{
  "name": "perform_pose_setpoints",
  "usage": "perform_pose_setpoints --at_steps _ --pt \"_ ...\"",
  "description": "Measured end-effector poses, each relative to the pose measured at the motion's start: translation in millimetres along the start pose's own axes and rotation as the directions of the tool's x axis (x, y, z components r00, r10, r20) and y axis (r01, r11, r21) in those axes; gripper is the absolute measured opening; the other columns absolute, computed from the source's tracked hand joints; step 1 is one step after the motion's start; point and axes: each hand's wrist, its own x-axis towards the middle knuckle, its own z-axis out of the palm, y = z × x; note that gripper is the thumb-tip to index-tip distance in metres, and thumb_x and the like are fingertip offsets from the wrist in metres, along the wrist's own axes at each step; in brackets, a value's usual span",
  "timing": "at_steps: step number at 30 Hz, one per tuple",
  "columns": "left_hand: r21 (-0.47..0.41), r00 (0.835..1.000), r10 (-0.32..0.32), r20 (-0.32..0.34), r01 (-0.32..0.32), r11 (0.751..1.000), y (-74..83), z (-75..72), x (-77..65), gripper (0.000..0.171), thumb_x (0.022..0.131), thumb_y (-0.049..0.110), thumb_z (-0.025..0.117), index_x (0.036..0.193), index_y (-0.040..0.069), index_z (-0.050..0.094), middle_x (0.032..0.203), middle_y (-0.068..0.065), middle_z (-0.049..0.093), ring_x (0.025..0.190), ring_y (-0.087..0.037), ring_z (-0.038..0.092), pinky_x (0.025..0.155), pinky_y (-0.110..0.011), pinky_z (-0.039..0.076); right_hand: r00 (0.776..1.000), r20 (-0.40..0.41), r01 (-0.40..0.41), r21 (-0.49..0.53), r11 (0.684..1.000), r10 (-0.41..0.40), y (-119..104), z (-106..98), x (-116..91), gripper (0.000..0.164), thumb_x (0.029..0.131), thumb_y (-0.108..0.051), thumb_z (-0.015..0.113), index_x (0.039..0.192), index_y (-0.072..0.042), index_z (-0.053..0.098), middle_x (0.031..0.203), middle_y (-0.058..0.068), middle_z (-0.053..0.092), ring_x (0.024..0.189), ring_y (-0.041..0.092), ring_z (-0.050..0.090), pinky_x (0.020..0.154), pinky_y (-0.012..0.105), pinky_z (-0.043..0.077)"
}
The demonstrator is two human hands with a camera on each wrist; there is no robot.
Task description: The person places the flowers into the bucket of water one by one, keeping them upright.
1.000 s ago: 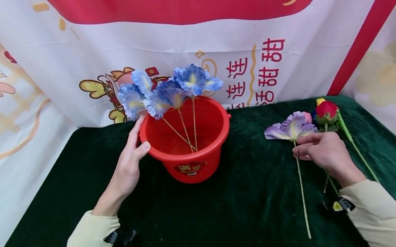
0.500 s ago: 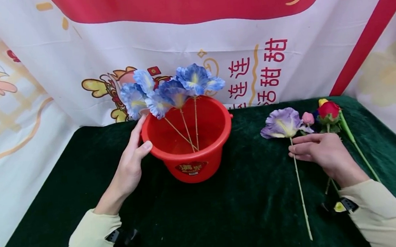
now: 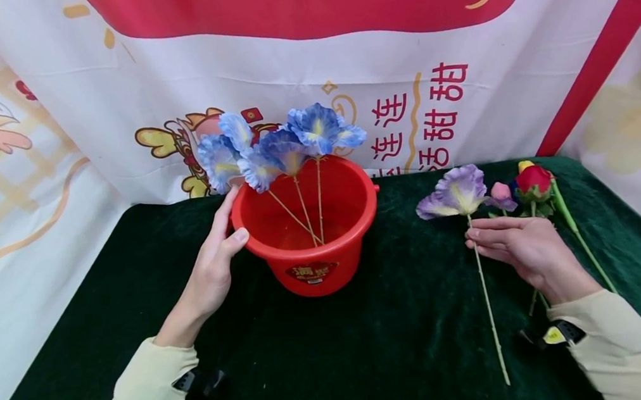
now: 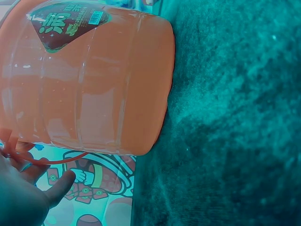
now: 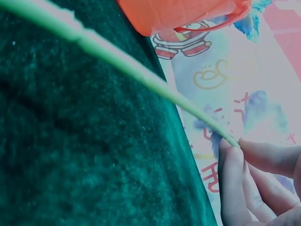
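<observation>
Frame right, a likely light artificial iris (image 3: 461, 193) is aptly stem-pinched by right hand (image 3: 533, 252), red bucket (image 3: 309, 253) touched by relaxed left hand (image 3: 208, 276).

From above, our head view faces forward and down, a glossy red plastic bucket (image 3: 344, 256) near centre, a white printed cloth backdrop (image 3: 286, 69) at twelve o'clock. Our left wrist view, turned sideways, sees the bucket close at ten; our right looks along a near, thin, pale-green stem (image 5: 141, 77) — bucket cropped at twelve. Both wrist views share the dark green velvety cloth (image 3: 340, 363).
</observation>
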Motion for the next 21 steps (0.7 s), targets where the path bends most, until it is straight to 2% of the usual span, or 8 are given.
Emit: perform_pose_setpoints --at_steps 3,7,12,14,21 --pt "0.007 1.0 -0.003 -0.001 0.003 1.0 0.1 0.0 0.4 0.064 0.113 0.031 0.037 0.171 0.033 0.01 0.178 0.012 0.016 0.163 -0.021 0.023 0.126 -0.023 0.034 0.999 0.026 0.026 0.021 0.999 -0.026 0.3 1.4 -0.6 0.021 0.103 -0.009 0.068 0.106 -0.022 0.084 0.104 -0.007 0.083 0.097 0.01 0.08 0.089 0.028 0.063" --pt "0.011 1.0 -0.003 -0.005 0.003 1.0 0.2 -0.3 -0.6 0.064 0.113 0.031 0.037 0.171 0.034 0.011 0.177 0.012 0.017 0.162 -0.02 0.023 0.129 -0.031 0.033 0.998 0.048 0.043 0.028 0.999 -0.045 -0.3 5.3 -0.4 0.02 0.102 -0.008 0.069 0.106 -0.021 0.083 0.104 -0.006 0.083 0.097 0.011 0.081 0.088 0.028 0.064" --pt "0.008 1.0 0.001 -0.005 -0.001 1.0 1.1 -0.5 -1.8 0.064 0.112 0.031 0.038 0.171 0.034 0.011 0.178 0.012 0.017 0.162 -0.021 0.023 0.132 -0.053 0.027 0.998 0.026 0.053 0.008 0.999 -0.053 -5.4 10.8 -2.0 0.017 0.1 -0.012 0.074 0.102 -0.025 0.084 0.104 -0.007 0.083 0.098 0.01 0.08 0.089 0.027 0.063" --pt "0.008 1.0 0.001 -0.006 -0.001 1.0 0.8 -0.4 -1.8 0.064 0.112 0.031 0.038 0.171 0.034 0.011 0.178 0.012 0.017 0.162 -0.02 0.022 0.132 -0.057 0.025 0.998 0.014 0.055 0.007 0.998 -0.055 -8.1 12.5 -3.6 0.015 0.099 -0.014 0.076 0.102 -0.026 0.084 0.104 -0.007 0.083 0.099 0.01 0.08 0.089 0.027 0.063" --pt "0.005 1.0 0.009 -0.006 -0.009 1.0 -0.9 0.5 0.0 0.064 0.113 0.031 0.037 0.171 0.032 0.01 0.178 0.011 0.016 0.163 -0.021 0.022 0.133 -0.054 0.025 0.994 0.0 0.107 0.088 0.99 -0.107 -16.5 15.8 -8.6 0.015 0.093 -0.012 0.082 0.101 -0.023 0.086 0.102 -0.005 0.084 0.096 0.011 0.081 0.087 0.027 0.064"
